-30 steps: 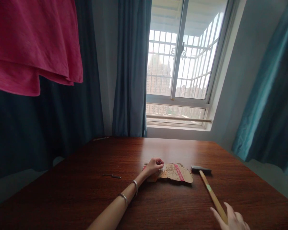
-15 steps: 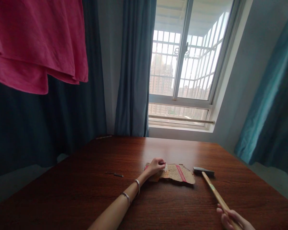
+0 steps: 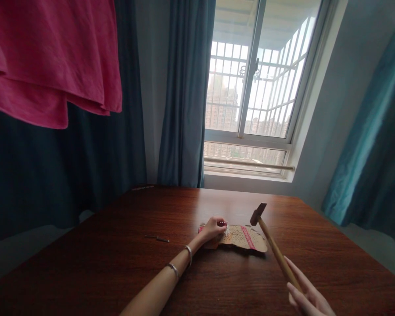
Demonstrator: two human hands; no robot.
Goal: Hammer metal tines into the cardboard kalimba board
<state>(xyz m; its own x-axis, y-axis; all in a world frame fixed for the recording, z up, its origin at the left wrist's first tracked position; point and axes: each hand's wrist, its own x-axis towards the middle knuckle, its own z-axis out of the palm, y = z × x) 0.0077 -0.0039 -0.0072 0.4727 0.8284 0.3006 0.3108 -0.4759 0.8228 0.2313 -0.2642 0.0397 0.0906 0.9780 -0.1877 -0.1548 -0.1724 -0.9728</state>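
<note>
On the table lies a flat piece of cardboard (image 3: 238, 238), brown with pink stripes and many small dark marks or holes. My left hand (image 3: 214, 228) rests over its left part, fingers pinched together. A small pale or clear thing shows at the fingertips, too small to name. My right hand (image 3: 306, 289) is wrapped round the wooden handle of a hammer (image 3: 276, 252). The hammer's head is raised above the table, just beyond the cardboard's right end, apart from it.
The brown wooden table (image 3: 118, 267) stands below a barred window (image 3: 246, 101). Two thin dark tools or rods (image 3: 162, 239) lie left of my left hand. A pink cloth (image 3: 52, 61) hangs at upper left, before blue curtains (image 3: 186, 96).
My right hand has lifted the hammer off the table; its head has risen and swung left toward the cardboard. My left hand and the cardboard stay in place.
</note>
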